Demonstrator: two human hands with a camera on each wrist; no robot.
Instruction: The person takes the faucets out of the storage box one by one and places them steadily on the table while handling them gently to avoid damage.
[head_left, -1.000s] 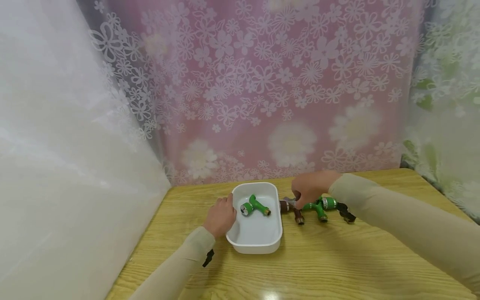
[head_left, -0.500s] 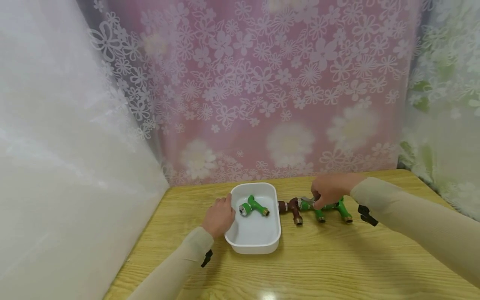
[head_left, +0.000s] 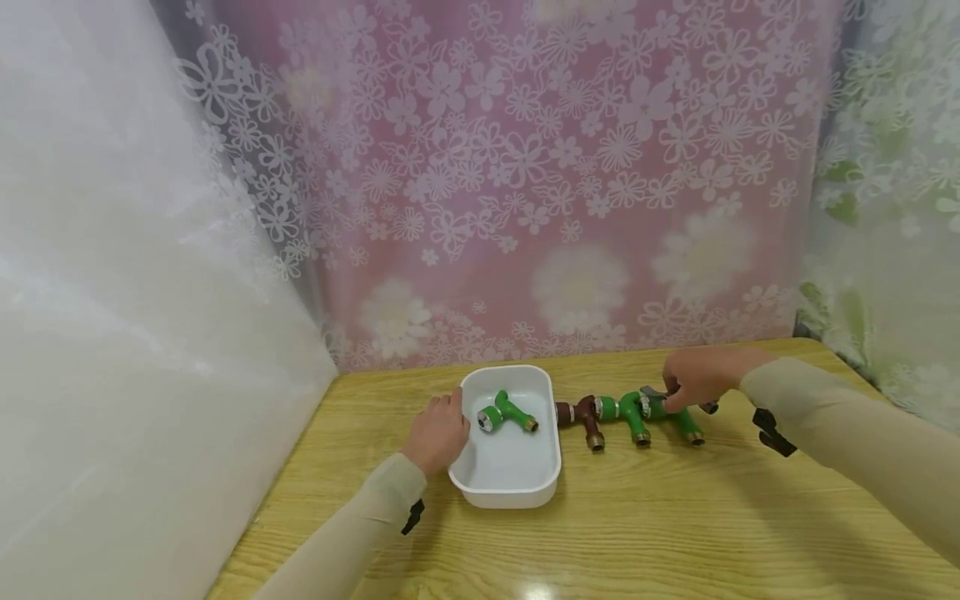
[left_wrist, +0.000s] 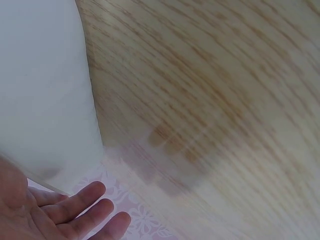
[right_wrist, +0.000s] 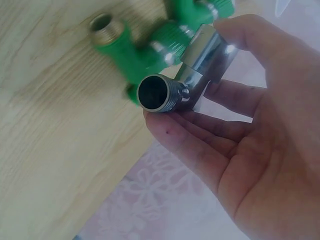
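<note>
My left hand (head_left: 437,433) rests at the left rim of a white plastic tub (head_left: 510,498). In the left wrist view its fingers (left_wrist: 82,200) lie straight beside the tub's wall; its thumb is hidden. Inside the tub lies a green tap (head_left: 513,412) with a brass threaded end. Held up over the right end of a row of taps, my right hand (head_left: 705,379) grips a chrome tap (right_wrist: 197,52) between thumb and fingers. Its round threaded mouth faces the right wrist camera. The row has a brown tap (head_left: 591,425) and two green taps (head_left: 637,425), the rightmost partly covered.
The wooden table (head_left: 615,525) runs beneath everything. A pink flowered curtain (head_left: 487,208) hangs behind it, a whitish sheet (head_left: 135,292) at the left and a green-patterned one (head_left: 885,250) at the right.
My right hand has moved right along the row with the chrome tap, from above the brown tap to above the rightmost green one. My left hand stays at the tub.
</note>
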